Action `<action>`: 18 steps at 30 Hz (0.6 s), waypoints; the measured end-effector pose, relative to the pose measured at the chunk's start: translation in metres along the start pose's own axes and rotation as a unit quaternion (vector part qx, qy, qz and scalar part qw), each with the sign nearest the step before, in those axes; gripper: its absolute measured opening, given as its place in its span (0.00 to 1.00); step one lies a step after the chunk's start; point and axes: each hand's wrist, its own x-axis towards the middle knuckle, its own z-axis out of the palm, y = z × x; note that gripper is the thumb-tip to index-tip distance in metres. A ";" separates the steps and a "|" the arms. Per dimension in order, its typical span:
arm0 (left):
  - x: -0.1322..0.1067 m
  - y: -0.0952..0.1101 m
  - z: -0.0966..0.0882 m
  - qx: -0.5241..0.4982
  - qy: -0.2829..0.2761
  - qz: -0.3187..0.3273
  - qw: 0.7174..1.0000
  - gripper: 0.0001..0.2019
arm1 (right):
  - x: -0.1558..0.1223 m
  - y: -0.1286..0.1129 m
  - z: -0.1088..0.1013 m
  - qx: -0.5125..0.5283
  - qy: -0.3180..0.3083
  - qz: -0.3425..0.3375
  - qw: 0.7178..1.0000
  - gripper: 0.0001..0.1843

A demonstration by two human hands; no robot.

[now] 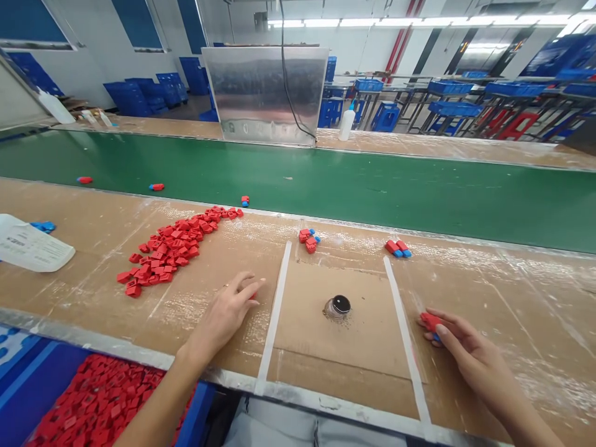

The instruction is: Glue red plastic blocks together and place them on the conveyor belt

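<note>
My left hand (228, 308) is over the brown work surface, left of a white tape strip. Its fingers are closed, and a bit of a red plastic piece (254, 296) shows at the fingertips. On the other side, my right hand (470, 351) pinches a red-and-blue plastic piece (430, 321) between thumb and fingers, just right of the second tape strip. Between the hands stands a small round jar with a black top (341, 304) on a cardboard sheet (326, 347). A heap of red plastic pieces (174, 248) lies beyond my left hand.
Red-and-blue pieces (398, 248) lie near the table's far edge, with others (309, 239) left of them. Several sit along the green conveyor belt (372, 186). A blue bin (200, 410) holds many red pieces at lower left. A white bottle (35, 245) lies at left.
</note>
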 end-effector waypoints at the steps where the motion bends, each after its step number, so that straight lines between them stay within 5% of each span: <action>1: 0.001 -0.003 -0.001 0.018 -0.017 0.016 1.000 0.18 | 0.000 0.000 0.000 0.001 0.000 -0.001 1.000 0.32; 5: 0.009 -0.013 -0.006 0.080 -0.094 0.049 0.991 0.11 | 0.001 -0.002 0.000 0.004 -0.001 -0.001 1.000 0.32; 8: 0.010 -0.013 -0.009 0.077 -0.095 0.033 0.992 0.11 | -0.001 -0.007 -0.001 0.011 0.001 -0.004 1.000 0.32; 13: 0.000 0.017 -0.008 -0.156 -0.061 -0.033 0.985 0.11 | -0.010 -0.034 0.001 -0.010 -0.008 -0.030 0.999 0.29; 15: -0.005 0.035 0.001 -0.294 -0.034 -0.089 0.951 0.09 | -0.013 -0.049 0.005 -0.024 -0.029 -0.049 0.998 0.26; 18: -0.011 0.060 0.022 -0.489 0.010 -0.174 0.855 0.09 | -0.015 -0.071 0.018 -0.017 -0.079 -0.081 0.993 0.22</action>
